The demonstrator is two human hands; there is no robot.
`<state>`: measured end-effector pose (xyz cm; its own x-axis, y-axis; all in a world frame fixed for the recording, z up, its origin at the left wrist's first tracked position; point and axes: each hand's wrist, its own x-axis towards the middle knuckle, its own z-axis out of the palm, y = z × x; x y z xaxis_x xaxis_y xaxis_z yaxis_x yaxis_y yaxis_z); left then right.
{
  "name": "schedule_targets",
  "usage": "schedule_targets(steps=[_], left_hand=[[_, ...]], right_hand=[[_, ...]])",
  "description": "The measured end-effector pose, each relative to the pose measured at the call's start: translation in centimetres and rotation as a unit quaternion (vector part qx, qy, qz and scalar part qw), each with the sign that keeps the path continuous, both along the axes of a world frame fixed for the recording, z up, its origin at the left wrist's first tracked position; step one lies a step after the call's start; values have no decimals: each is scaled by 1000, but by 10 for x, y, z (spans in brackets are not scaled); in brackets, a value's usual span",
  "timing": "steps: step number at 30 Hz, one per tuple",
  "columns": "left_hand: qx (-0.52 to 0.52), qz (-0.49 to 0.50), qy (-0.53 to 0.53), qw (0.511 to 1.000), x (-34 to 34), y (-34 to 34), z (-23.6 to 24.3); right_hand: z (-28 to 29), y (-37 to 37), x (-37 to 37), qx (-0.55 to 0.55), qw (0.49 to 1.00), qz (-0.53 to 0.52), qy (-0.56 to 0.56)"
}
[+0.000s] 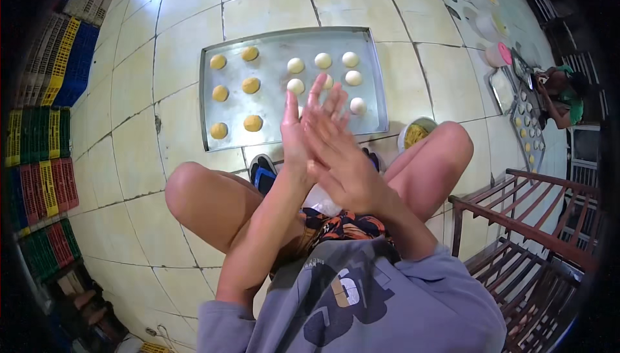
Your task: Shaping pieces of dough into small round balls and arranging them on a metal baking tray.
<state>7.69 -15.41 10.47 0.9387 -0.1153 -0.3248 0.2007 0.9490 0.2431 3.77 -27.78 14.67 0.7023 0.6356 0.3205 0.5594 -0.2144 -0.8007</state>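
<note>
My left hand (pixel 296 141) and my right hand (pixel 341 159) are pressed palm to palm over the near edge of a metal tray (pixel 271 82). The fingers of both are stretched out, and the right one is smeared by motion. Whatever may lie between the palms is hidden. White dough balls (pixel 322 60) stand in rows on the tray's right side, some partly behind my fingers. On its left side, yellow balls of filling (pixel 250 85) sit in two spaced columns. A bowl of yellow filling (pixel 416 134) rests on the floor by my right knee.
Stacked plastic crates (pixel 40 188) line the left side. A slatted wooden rack (pixel 516 201) stands close on my right. Farther right, a co-worker (pixel 560 94) crouches by another tray of balls (pixel 528 130). A pink-lidded tub (pixel 498 54) and clear containers stand at the far right.
</note>
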Motion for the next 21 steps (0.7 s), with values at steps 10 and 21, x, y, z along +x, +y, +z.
schedule_targets(steps=[10, 21], left_hand=[[-52, -14, -18, 998, -11, -5, -17], [-232, -55, -110, 965, -6, 5, -37]], right_hand=[[-33, -1, 15, -65, 993, -94, -31], [-29, -1, -21, -57, 998, -20, -22]])
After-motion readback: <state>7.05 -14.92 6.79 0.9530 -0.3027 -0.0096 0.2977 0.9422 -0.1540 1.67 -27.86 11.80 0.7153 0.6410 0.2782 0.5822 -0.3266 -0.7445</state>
